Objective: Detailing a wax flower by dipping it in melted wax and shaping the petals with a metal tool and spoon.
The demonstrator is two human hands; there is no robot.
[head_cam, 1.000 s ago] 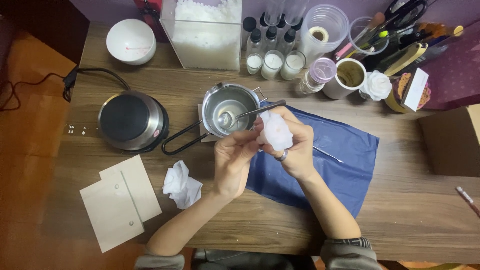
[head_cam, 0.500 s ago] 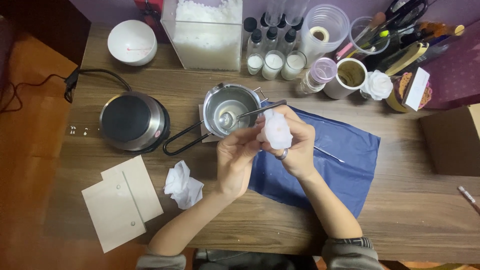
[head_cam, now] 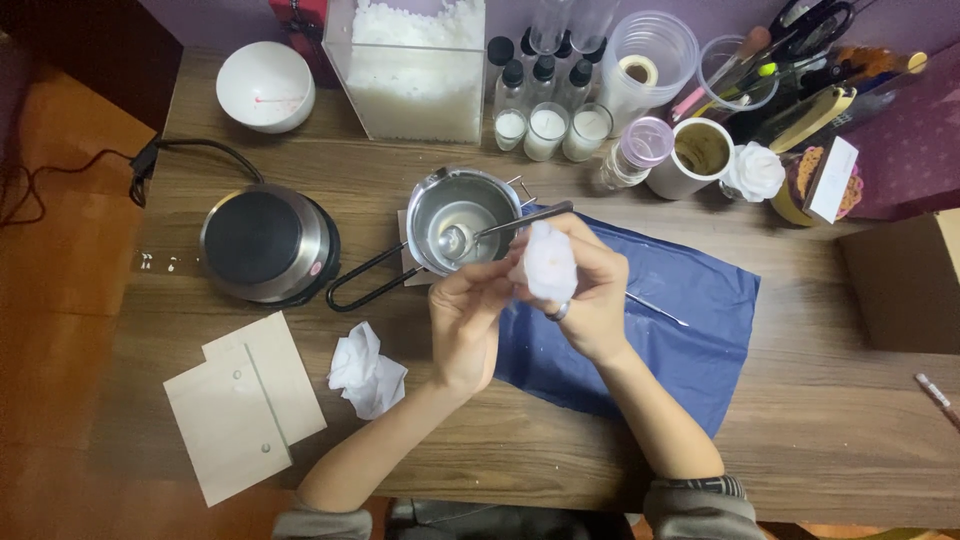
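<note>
Both hands meet mid-frame over the blue cloth (head_cam: 640, 330): right hand (head_cam: 585, 300) cups a pale waxy lump (head_cam: 550, 262), left hand (head_cam: 468, 325) pinches its edge, probably so bits land on the cloth.

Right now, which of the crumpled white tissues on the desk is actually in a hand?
The crumpled tissue above the blue cloth, gripped by the right hand. The other tissue lies loose on the wood beside the left forearm, untouched.

White wax piece (head_cam: 549, 262), blue cloth (head_cam: 660, 330), silver pot (head_cam: 462, 215).
</note>
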